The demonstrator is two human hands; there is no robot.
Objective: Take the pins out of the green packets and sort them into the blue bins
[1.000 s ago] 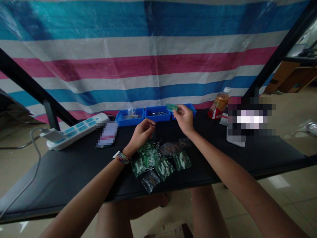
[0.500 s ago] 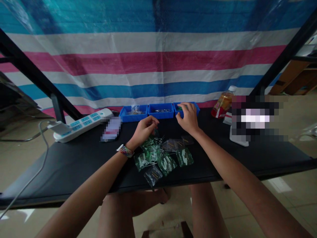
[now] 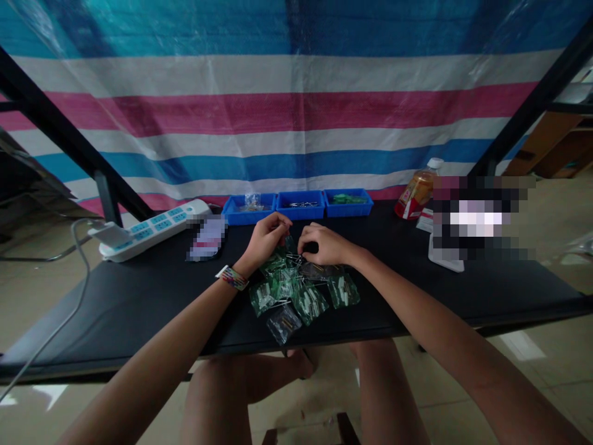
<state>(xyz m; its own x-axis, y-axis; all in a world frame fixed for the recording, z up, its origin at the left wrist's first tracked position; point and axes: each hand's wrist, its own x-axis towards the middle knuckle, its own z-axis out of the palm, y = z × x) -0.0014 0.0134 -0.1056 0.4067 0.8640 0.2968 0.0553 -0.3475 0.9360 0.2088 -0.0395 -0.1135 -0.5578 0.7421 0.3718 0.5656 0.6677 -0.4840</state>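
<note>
My left hand (image 3: pixel 266 240), with a woven band (image 3: pixel 233 277) at its wrist, is closed in a pinch above the upper edge of a pile of small green bags (image 3: pixel 283 279). What its fingertips hold cannot be made out. Thumb and fingers of my right hand (image 3: pixel 324 243) come together in a ring over loose metal pins (image 3: pixel 293 260); anything between them is too small to tell. Below this hand lie dark clear bags (image 3: pixel 319 271), partly covered by it. Nearer me are a green bag of white pieces (image 3: pixel 343 290) and a dark bag with brass-coloured pins (image 3: pixel 284 324).
Three blue bins stand at the back: left with clear bags (image 3: pixel 251 217), middle with metal pins (image 3: pixel 301 213), right with green bags (image 3: pixel 348 211). A power strip (image 3: pixel 157 227) lies left. A drink bottle (image 3: pixel 417 190) and a blurred-out item stand right, before the striped sheet (image 3: pixel 296 111).
My right hand has come back from the right blue bin to the pile, and its fingers have closed. Green bags now show in that bin. My left hand has barely moved.
</note>
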